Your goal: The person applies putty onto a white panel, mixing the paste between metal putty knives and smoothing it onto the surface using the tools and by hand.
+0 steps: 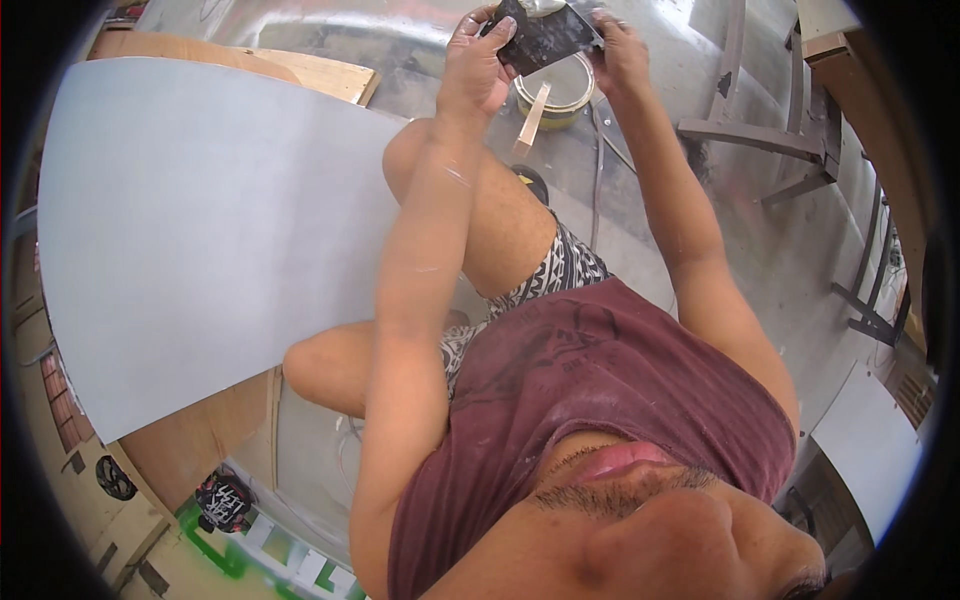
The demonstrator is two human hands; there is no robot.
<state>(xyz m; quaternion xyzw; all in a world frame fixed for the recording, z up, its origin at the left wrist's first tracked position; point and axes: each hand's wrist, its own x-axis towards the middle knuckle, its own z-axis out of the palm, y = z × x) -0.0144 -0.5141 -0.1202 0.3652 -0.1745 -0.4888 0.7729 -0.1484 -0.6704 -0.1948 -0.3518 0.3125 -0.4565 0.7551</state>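
Note:
Both my hands are raised over an open round tub [570, 95]. A black flat plate [550, 40], smudged with pale material, is between them. My left hand [478, 70] is closed on its left side, thumb lying over the face. At its right edge, the fingers of my right hand [622, 58] are closed, pale smears on them. A pale, wet-looking lump [542, 6] shows along the plate's upper edge, partly cut off by the picture. A wooden stick [533, 118] leans on the tub's near rim.
A large pale grey panel [200, 230] lies on wooden supports to my left. Cables [598, 180] run across the grey floor [665, 150] beyond my knees. Dark metal frame legs [760, 137] stand at right. Behind on the left are a small fan [117, 478] and a green-stained frame [215, 545].

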